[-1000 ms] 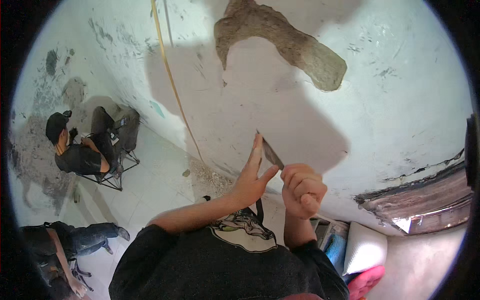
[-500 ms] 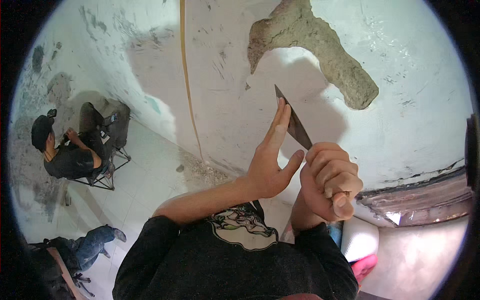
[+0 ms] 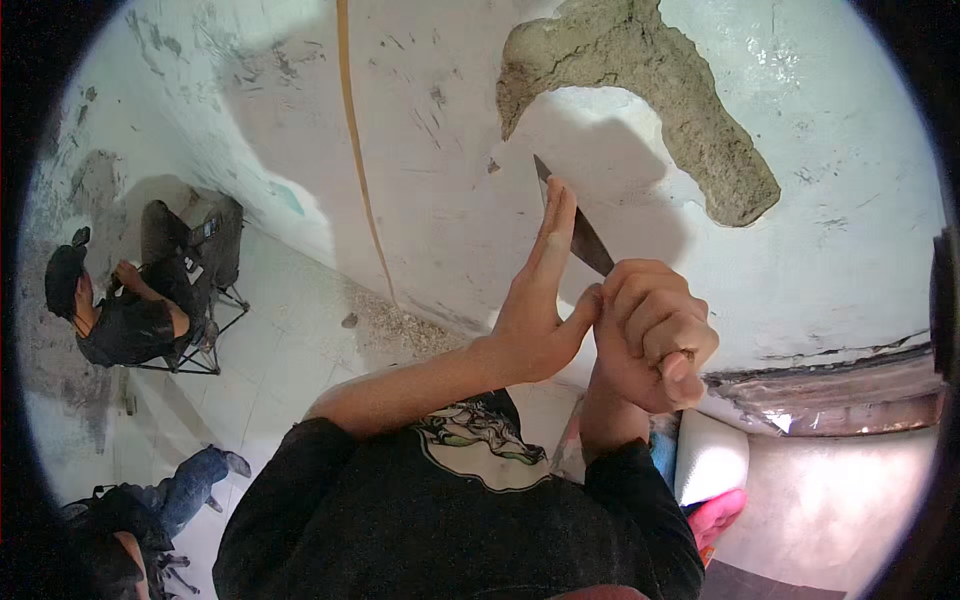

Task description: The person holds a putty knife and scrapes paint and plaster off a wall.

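Note:
My right hand [image 3: 655, 335] is closed around the handle of a putty knife [image 3: 590, 246], whose dark, tapering metal blade points up and left at the white wall [image 3: 440, 200]. The handle is hidden inside my fist. My left hand [image 3: 545, 305] has its fingers stretched straight along the blade's left side, with the thumb apart and close to my right hand. Just above the blade is a rough, curved patch of bare grey-brown plaster [image 3: 690, 130], where the white coat is gone. Whether the blade's edge touches the wall I cannot tell.
A brown strip [image 3: 360, 150] runs down the wall. Crumbled debris [image 3: 400, 330] lies at its foot on the tiled floor. At left one person [image 3: 130, 320] sits on a folding stool; another person's jeans [image 3: 195, 490] show lower. A damaged ledge [image 3: 830, 385] and pink cloth [image 3: 718, 515] are at right.
Both hands and the putty knife have shifted slightly up and left along the wall, toward a small dark chip. My grip looks the same. The whole view has moved a little.

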Demonstrator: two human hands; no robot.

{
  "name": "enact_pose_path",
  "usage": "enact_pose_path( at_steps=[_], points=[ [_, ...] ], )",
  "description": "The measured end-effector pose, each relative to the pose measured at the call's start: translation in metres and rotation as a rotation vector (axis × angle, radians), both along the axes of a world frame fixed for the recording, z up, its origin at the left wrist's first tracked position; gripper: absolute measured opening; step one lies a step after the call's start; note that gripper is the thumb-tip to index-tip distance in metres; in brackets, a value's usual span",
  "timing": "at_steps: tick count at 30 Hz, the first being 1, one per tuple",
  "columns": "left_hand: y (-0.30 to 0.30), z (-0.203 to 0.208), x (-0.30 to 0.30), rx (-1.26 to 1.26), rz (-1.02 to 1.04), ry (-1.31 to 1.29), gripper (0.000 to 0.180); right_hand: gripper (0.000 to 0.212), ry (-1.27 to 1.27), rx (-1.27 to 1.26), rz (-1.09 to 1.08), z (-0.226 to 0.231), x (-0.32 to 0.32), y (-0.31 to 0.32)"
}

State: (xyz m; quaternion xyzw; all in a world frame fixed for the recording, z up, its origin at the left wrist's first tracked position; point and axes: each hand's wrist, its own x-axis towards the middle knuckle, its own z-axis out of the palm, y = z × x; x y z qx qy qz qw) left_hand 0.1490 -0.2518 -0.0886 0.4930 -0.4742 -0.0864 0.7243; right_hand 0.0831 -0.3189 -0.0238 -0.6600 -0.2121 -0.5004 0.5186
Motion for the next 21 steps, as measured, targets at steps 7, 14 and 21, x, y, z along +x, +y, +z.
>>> enact_pose_path(
  at_steps=[7,14,21],
  points=[
    [-0.002,-0.006,-0.002,-0.023,-0.015,0.045,0.079,0.037,-0.062,0.025,-0.054,-0.001,0.001,0.011],
    [-0.005,-0.008,-0.006,-0.039,-0.038,0.046,0.076,0.050,-0.021,0.049,-0.157,0.001,0.000,0.014],
    [0.001,0.000,-0.011,-0.139,-0.155,0.163,0.071,0.051,0.094,-0.056,-0.117,0.009,0.001,0.004]
  ],
)
